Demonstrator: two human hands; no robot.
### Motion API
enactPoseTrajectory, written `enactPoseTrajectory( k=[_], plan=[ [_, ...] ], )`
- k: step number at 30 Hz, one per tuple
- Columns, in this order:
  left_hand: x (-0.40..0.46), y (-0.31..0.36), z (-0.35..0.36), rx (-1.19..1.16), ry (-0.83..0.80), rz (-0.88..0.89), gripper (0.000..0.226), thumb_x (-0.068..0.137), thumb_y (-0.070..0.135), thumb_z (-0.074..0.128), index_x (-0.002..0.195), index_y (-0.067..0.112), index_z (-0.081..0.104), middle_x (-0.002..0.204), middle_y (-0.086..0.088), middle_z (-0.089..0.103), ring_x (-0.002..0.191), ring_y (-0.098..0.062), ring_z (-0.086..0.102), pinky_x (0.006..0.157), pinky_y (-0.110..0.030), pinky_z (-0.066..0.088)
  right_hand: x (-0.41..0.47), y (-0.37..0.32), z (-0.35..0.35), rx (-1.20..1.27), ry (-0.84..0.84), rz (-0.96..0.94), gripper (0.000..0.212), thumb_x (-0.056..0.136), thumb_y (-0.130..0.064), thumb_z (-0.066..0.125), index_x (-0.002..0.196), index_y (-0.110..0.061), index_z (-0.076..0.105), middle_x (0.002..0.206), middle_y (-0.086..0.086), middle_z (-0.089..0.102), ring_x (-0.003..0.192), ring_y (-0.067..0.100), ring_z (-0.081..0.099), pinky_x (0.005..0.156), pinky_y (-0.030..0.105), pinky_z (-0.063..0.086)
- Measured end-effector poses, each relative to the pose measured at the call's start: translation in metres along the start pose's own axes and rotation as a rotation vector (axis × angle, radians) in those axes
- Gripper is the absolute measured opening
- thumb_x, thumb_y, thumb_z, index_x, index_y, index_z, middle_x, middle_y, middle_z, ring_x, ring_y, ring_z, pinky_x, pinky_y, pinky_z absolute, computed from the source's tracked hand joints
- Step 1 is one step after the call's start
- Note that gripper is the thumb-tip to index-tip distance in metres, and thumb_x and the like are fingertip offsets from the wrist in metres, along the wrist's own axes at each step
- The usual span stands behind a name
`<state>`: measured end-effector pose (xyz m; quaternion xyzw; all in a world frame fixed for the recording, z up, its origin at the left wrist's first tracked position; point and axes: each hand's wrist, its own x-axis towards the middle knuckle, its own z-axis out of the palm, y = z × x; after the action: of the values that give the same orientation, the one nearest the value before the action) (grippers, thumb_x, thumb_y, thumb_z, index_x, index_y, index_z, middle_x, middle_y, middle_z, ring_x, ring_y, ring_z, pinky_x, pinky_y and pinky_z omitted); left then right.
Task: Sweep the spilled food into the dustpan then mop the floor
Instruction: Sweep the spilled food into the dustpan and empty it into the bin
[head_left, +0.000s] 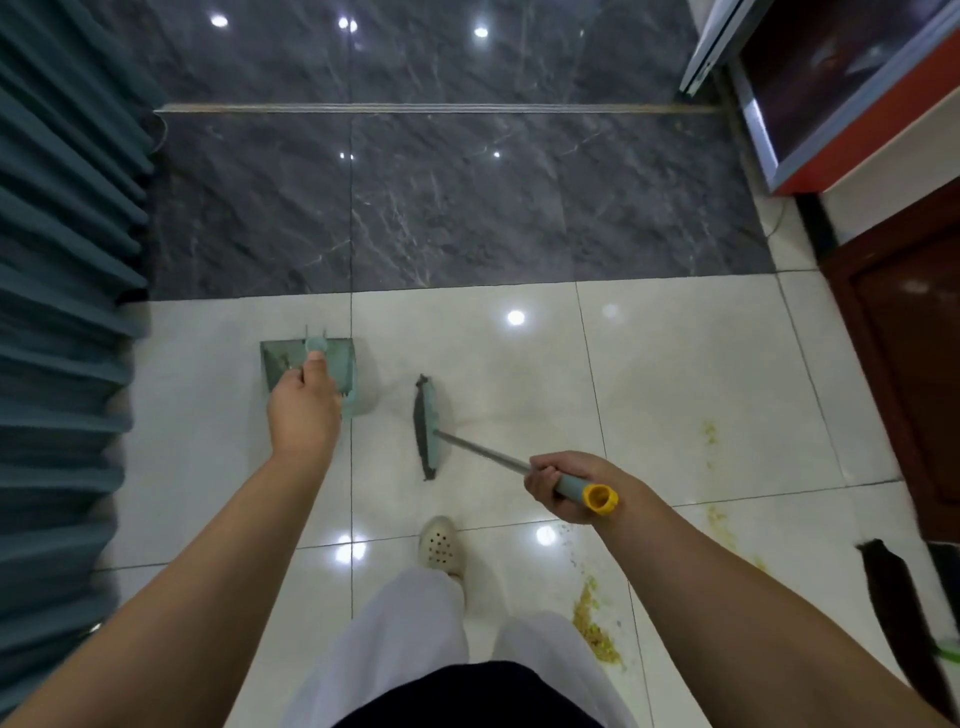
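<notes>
Left hand (304, 410) grips the top of the dustpan (275, 364) handle; pan stands on the white floor tile (675, 364), some green-yellow bits inside. Right hand (563, 486) is clenched round the broom handle (483, 452), near its yellow cap (600, 499). Broom head (428, 426) sits just right of the pan, apart from it. Spilled food (595, 621) lies well back, beside the person's right leg; thinner traces further right. One pale shoe (440, 545) forward.

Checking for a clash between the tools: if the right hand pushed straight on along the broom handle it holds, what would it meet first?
The right hand would slide down the broom to its head; the dustpan lies beyond, apparently apart.
</notes>
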<state>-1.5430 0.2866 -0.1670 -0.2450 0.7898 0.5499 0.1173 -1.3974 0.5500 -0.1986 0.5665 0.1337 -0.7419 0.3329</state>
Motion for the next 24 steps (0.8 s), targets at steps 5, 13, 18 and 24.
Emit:
enactPoseTrajectory(
  k=[5,13,18,24],
  plan=[
    [0.008,0.017,0.025,0.009,-0.054,0.031,0.043,0.099,0.045,0.038,0.077,0.011,0.053,0.07,-0.007,0.053,0.058,-0.022,0.046,0.057,-0.03,0.039,-0.022,-0.012,-0.036,0.162,0.03,-0.04,0.023,0.101,-0.019,0.043,0.084,-0.003,0.045,0.047,0.01,0.047,0.026,0.011,0.043,0.028,0.014,0.039],
    [0.006,0.041,0.07,0.05,-0.203,0.078,0.044,0.091,0.056,0.04,0.065,0.021,0.047,0.065,-0.003,0.049,0.067,-0.024,0.047,0.062,-0.045,0.042,-0.054,-0.027,-0.08,0.321,0.04,-0.144,0.024,0.101,-0.02,0.04,0.082,-0.005,0.042,0.045,0.008,0.042,0.024,0.011,0.042,0.026,0.015,0.038],
    [0.01,0.055,0.1,-0.002,-0.282,0.073,0.042,0.088,0.055,0.042,0.062,0.022,0.043,0.057,0.001,0.041,0.049,-0.017,0.036,0.055,-0.03,0.031,-0.071,-0.05,-0.099,0.38,0.061,-0.206,0.024,0.102,-0.02,0.038,0.083,-0.005,0.042,0.044,0.007,0.043,0.024,0.01,0.042,0.027,0.014,0.038],
    [0.017,0.073,0.139,0.015,-0.317,0.102,0.041,0.096,0.047,0.043,0.065,0.02,0.044,0.058,0.001,0.042,0.051,-0.015,0.038,0.053,-0.029,0.032,-0.094,-0.089,-0.102,0.371,0.09,-0.28,0.019,0.102,-0.016,0.036,0.086,-0.006,0.04,0.043,0.007,0.042,0.024,0.009,0.04,0.026,0.014,0.037]
  ],
)
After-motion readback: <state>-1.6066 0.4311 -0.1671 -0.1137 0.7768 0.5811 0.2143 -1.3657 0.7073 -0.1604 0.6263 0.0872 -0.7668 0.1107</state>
